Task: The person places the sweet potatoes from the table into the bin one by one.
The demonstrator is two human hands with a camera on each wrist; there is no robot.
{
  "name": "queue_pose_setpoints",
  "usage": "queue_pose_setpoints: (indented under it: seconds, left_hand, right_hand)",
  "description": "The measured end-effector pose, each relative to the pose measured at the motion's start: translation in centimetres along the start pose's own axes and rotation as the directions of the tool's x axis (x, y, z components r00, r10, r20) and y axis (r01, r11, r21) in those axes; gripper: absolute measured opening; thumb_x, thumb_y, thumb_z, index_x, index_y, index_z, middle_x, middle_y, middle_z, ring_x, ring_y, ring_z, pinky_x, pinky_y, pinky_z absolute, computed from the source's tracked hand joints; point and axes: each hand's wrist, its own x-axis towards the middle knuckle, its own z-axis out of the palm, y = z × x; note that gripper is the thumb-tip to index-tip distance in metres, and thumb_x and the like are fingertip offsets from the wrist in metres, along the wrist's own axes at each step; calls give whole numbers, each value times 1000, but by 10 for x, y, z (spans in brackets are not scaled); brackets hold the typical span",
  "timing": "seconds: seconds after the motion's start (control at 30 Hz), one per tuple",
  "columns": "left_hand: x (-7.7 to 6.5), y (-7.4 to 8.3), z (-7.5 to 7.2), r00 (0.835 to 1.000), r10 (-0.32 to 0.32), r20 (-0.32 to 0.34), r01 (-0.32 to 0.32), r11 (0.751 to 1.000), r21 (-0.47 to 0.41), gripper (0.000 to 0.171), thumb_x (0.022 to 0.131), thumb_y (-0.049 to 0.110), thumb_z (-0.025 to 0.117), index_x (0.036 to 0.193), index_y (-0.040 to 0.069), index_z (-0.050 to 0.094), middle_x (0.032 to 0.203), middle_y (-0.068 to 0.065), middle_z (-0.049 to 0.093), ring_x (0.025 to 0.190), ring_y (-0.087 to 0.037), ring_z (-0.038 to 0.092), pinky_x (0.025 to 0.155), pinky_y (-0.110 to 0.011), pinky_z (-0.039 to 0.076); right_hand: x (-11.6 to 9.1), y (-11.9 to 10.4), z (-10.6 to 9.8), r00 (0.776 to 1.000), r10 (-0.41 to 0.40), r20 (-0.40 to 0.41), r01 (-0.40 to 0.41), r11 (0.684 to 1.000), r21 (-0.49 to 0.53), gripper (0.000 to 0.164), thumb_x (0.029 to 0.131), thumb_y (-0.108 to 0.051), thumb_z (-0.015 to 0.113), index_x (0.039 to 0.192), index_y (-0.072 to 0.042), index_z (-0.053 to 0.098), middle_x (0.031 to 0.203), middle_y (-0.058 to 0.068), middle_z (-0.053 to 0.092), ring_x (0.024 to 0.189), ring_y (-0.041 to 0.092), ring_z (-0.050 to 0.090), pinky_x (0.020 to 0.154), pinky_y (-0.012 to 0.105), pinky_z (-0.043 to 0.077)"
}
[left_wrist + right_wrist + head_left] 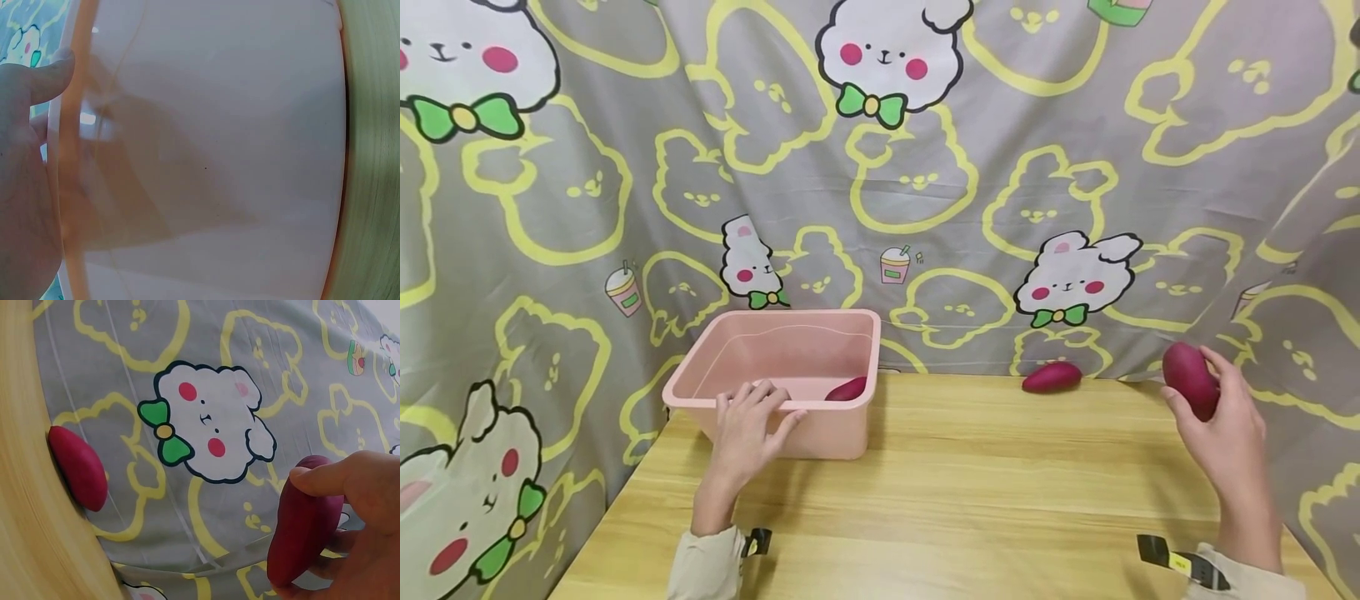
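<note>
At the left stands a pink plastic tub (pixel 831 432), with one purple-red sweet potato (pixel 848 389) partly visible inside. My left hand (pixel 747 437) holds its near rim, fingers hooked over the edge and the thumb outside; the tub wall (pixel 219 162) fills most of the left wrist view. On the right, my right hand (pixel 1228 425) grips another sweet potato (pixel 1189 379) above the table, thumb on one side and fingers on the other. A third sweet potato (pixel 1052 377) lies at the table's back edge, also seen left in the right wrist view.
A grey curtain (pixel 940 200) printed with rabbits and yellow outlines hangs right behind the wooden table (pixel 970 492) and along its sides. The tub sits near the table's left edge, close to the curtain.
</note>
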Motion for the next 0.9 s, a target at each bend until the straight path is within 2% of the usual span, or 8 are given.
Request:
queue_pose_setpoints:
  seconds: [0.3, 0.4, 0.67, 0.9]
  left_hand:
    - [-3, 0, 1, 1000, -5, 3, 5, 1000, -2, 27, 90, 42, 74, 97, 16, 69, 98, -2, 63, 95, -30, 53, 86, -57, 29]
    - [-2, 0, 1, 1000, -3, 2, 3, 1000, -1, 27, 90, 42, 74, 97, 16, 69, 98, -2, 63, 95, -30, 53, 86, -57, 29]
    - [1, 0, 1, 1000, 5, -8, -5, 1000, -2, 28, 90, 42, 74, 98, 15, 69, 98, -2, 62, 94, -30, 52, 85, -58, 29]
    - [0, 0, 0, 1000, -2, 0, 2, 1000, -3, 27, 89, 41, 75, 97, 16, 69, 98, -2, 62, 94, -30, 52, 85, -58, 29]
  right_hand:
    - [-2, -3, 2, 1000, -3, -5, 3, 1000, -15, 75, 95, -18, 72, 159, -15, 33, 134, 35, 52, 110, 53, 53, 70, 24, 33]
    - [-2, -6, 3, 1000, -11, -15, 11, 1000, -7, 74, 95, -18, 73, 158, -13, 34, 132, 36, 53, 109, 53, 54, 68, 19, 31]
    - [-2, -14, 5, 999, -41, -17, 41, 999, 12, 73, 95, -17, 72, 157, -11, 34, 132, 36, 54, 108, 53, 54, 69, 13, 30]
    - [-4, -21, 9, 998, -57, -6, 57, 998, 20, 72, 95, -17, 72, 157, -12, 36, 132, 35, 55, 108, 51, 55, 69, 14, 31]
